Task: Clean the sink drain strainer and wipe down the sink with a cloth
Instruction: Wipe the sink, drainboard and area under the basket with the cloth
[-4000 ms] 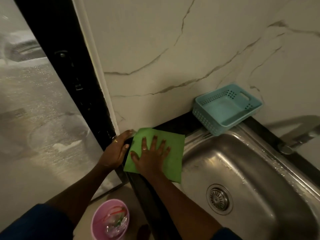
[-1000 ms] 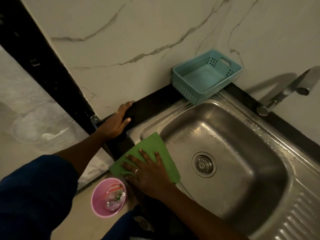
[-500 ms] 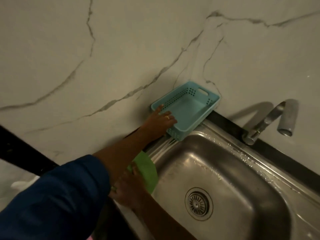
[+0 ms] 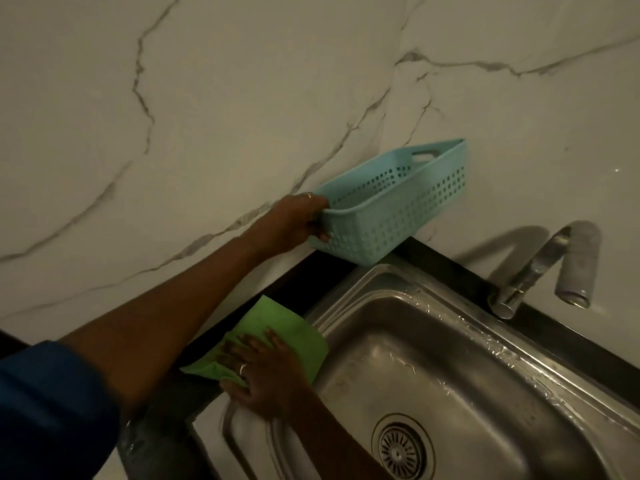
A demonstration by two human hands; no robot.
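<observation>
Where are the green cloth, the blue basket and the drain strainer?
green cloth (image 4: 277, 318), head view, bare upper part.
blue basket (image 4: 398, 220), head view, perforated side wall.
drain strainer (image 4: 398, 451), head view, slotted centre.

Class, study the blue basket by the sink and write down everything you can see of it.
The basket is a light blue rectangular tray, plastic by its look, with a rolled rim, walls pierced by rows of small square holes and a slot handle in its far end. The left hand holds its near end, fingers curled over the rim. It hangs tilted in front of the marble wall, low corner over the black counter; whether that corner touches is unclear. Its inside is mostly hidden.
</observation>
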